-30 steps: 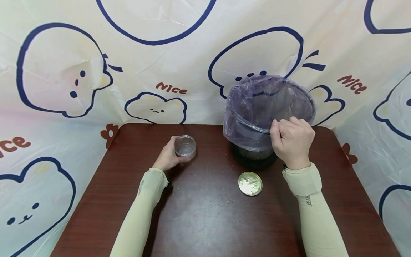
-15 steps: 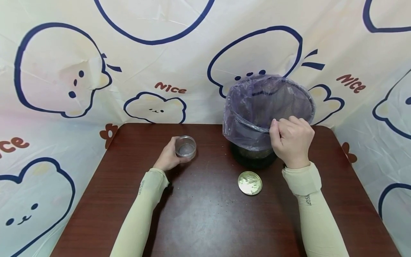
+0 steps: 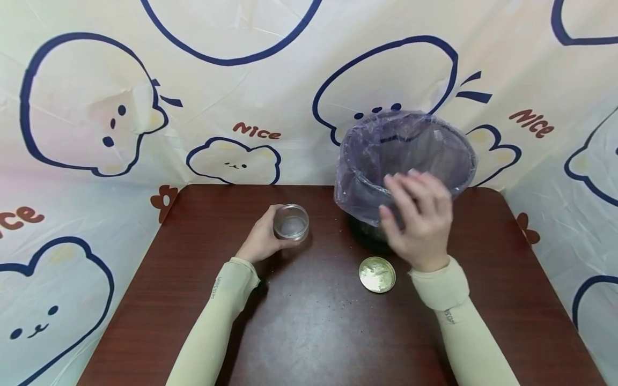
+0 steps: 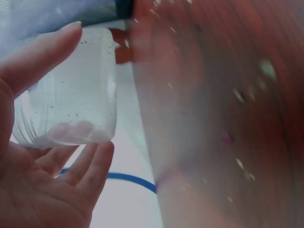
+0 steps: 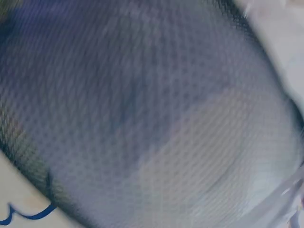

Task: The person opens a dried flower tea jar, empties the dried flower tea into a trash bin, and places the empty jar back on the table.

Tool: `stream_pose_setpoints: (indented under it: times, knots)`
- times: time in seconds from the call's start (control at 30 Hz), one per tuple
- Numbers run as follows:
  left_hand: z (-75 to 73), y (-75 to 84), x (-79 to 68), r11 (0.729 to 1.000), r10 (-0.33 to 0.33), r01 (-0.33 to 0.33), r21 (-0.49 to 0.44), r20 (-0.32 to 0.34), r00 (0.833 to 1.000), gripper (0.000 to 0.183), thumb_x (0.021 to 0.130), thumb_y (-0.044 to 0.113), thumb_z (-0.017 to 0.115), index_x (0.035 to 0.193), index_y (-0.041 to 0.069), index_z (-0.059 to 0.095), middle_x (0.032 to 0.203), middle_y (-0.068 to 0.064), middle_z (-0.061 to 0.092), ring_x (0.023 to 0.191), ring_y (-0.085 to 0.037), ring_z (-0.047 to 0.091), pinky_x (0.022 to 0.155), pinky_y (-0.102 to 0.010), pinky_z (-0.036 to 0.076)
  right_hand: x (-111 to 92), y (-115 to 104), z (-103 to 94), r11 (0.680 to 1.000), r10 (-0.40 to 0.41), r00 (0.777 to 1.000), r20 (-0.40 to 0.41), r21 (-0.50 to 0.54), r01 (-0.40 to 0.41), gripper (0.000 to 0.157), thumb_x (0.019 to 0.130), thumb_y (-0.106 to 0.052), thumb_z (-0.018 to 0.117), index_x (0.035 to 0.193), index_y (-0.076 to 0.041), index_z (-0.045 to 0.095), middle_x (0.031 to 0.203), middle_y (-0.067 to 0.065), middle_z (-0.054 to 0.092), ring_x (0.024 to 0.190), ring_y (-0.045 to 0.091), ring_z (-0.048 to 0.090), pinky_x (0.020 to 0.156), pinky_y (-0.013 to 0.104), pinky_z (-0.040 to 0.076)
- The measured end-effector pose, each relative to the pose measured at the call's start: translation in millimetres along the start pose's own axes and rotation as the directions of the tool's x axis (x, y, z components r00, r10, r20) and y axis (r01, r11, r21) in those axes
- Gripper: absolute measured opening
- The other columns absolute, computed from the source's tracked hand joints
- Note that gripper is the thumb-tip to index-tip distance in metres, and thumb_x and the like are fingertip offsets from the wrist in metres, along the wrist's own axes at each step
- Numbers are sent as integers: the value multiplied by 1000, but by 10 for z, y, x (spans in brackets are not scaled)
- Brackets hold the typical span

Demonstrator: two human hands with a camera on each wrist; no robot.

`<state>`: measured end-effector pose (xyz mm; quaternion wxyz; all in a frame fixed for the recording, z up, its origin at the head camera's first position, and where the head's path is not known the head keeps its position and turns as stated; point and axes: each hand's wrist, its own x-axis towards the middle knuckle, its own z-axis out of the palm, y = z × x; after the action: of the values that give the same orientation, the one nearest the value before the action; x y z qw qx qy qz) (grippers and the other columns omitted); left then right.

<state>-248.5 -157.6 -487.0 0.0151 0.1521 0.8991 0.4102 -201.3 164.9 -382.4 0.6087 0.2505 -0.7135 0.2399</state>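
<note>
My left hand (image 3: 260, 238) grips a clear plastic jar (image 3: 291, 222) from its left side, above the table. In the left wrist view the thumb and fingers lie round the transparent jar (image 4: 78, 90), and small specks cling to its wall. My right hand (image 3: 421, 225), blurred, has its fingers loosely spread in front of the mesh trash bin (image 3: 369, 231), holding nothing. A purple plastic bag (image 3: 357, 195) lines the bin and folds over its rim. Only the bin's mesh wall (image 5: 142, 109) fills the right wrist view; the hand is out of sight there.
A round gold lid (image 3: 377, 274) lies on the dark brown table (image 3: 309, 332), in front of the bin. Small crumbs are scattered over the tabletop. A cartoon-printed curtain (image 3: 270, 91) hangs behind and at both sides.
My right hand has let go of the bin's rim, opened its fingers and moved left. The left hand has shifted slightly right with the jar. Bin and lid look unmoved.
</note>
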Motion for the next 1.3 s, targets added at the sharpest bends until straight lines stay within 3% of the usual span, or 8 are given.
stream_pose_setpoints:
  times: [0.13,0.23,0.4,0.53,0.6,0.67,0.93,1.3]
  knots:
    - [8,136,-40,997,69,-69,-21,-12,998,92,69,21,98,144,9,45,138,-9,59,126,-29,59,109,-49,49,-182,-280,117,967,-222,970,102,153,205,30,98,-23,66,119,-3,75,110,16,73,106,34,67,95,45,56]
    - [19,223,-80,992,120,-120,-45,-9,993,91,69,19,98,144,11,47,138,-6,60,127,-26,59,110,-48,48,-376,-410,183,947,-218,909,356,300,110,44,100,-27,67,136,-2,66,124,16,69,118,33,66,100,43,56]
    - [34,335,-146,981,186,-185,-51,19,982,92,68,20,99,144,12,48,138,-3,60,127,-23,59,110,-46,48,-654,-463,289,935,-11,716,698,262,-241,81,95,-39,75,158,-4,39,149,16,53,139,29,52,111,45,49]
    - [61,383,-171,976,216,-214,-37,43,975,91,68,21,99,143,12,49,139,-4,60,127,-22,59,110,-45,48,-784,-452,357,895,76,572,817,196,-400,92,92,-40,78,161,-3,31,153,16,48,139,29,51,112,46,48]
    - [85,388,-177,976,219,-217,-30,53,974,90,68,20,99,143,11,49,138,-5,61,127,-22,59,111,-44,48,-829,-445,381,879,92,530,843,181,-441,91,92,-40,78,161,-1,32,150,17,51,135,29,55,111,46,49]
    - [117,381,-180,976,217,-216,-23,61,974,90,68,21,99,143,10,50,138,-6,61,126,-23,60,110,-44,49,-862,-437,399,868,101,518,849,179,-463,89,91,-39,79,158,1,36,144,18,55,129,30,60,108,46,51]
    - [280,358,-188,973,222,-226,41,84,971,89,68,27,99,141,7,52,134,-8,64,123,-25,62,107,-44,50,-939,-379,426,853,134,535,834,178,-491,73,89,-33,83,144,3,52,121,16,66,105,27,70,93,44,58]
    - [470,337,-168,985,146,-157,73,143,979,90,69,20,99,142,4,49,134,-13,63,120,-29,65,106,-44,52,-1023,-322,425,854,165,438,884,94,-512,67,87,-29,85,138,3,56,122,17,67,107,28,70,92,43,59]
